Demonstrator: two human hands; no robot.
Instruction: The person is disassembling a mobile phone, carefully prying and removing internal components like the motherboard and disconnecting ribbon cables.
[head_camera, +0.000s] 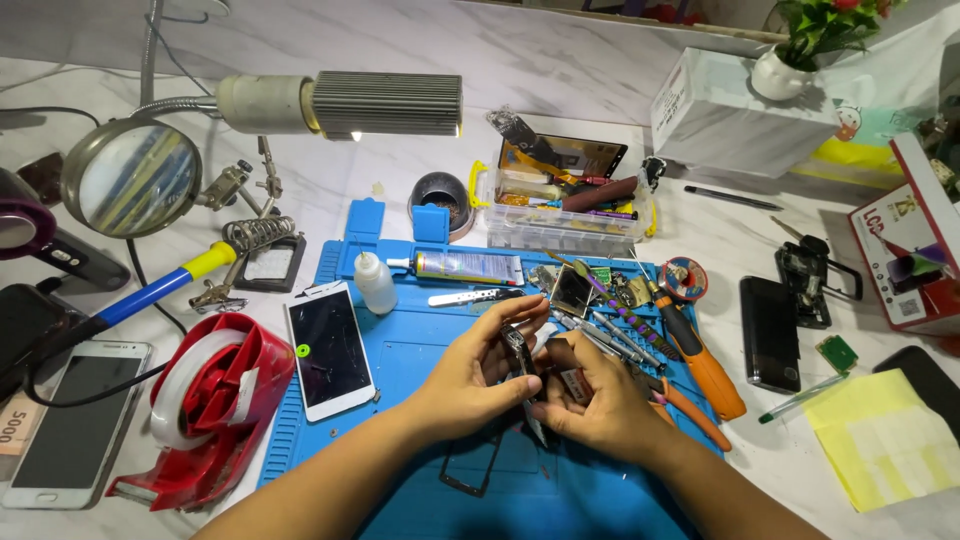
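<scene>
Over blue silicone repair mat (400, 370): left hand (478, 380) and right hand (590, 405) both pinching small dark flat phone part (519, 352) between fingertips; best kept low, grip steady, no twisting.

On the desk (600, 70), a blue work mat (400, 360) carries a white phone (329, 350) at its left edge, a small white bottle (375, 283) and a glue tube (465, 267) along its far edge, and an orange-handled screwdriver (700, 360) at its right edge. Near the desk's left edge lie a red tape dispenser (205, 410), a magnifying lens (131, 178) and a second white phone (75, 422). Toward the right edge lie a black phone (769, 333), yellow paper (885, 440) and a white box (735, 110).
</scene>
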